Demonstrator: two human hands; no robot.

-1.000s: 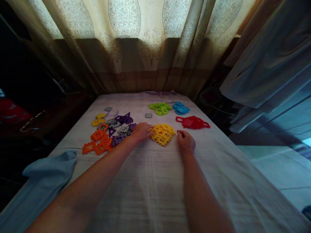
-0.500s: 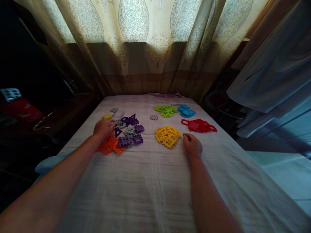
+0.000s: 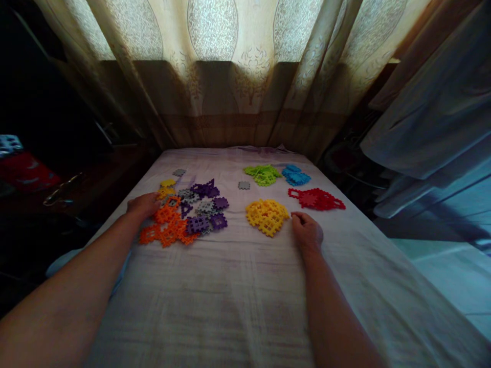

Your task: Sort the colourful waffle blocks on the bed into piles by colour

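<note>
My left hand (image 3: 143,205) is at the left edge of a mixed heap, its fingertips against yellow interlocking tiles (image 3: 166,192) and orange interlocking tiles (image 3: 169,230). Whether those fingers grip a tile is not clear. Purple interlocking tiles (image 3: 198,224) and grey ones (image 3: 206,206) lie mixed to the right of the orange. My right hand (image 3: 308,231) rests on the sheet with its fingers curled in, and nothing shows in it. Just left of its fingertips sits a pile of yellow tiles (image 3: 267,217). Beyond it lie red tiles (image 3: 316,199).
Farther back are piles of green tiles (image 3: 263,174) and blue tiles (image 3: 295,175). Single grey tiles lie at the middle (image 3: 244,185) and the far left (image 3: 179,173). A pale sheet (image 3: 230,296) covers the surface. A curtain (image 3: 241,102) hangs behind; hanging cloth (image 3: 425,117) is at right.
My left hand has drawn left and slightly back from over the heap, uncovering orange and yellow tiles. My right hand keeps its place beside the yellow pile; the view has shifted slightly.
</note>
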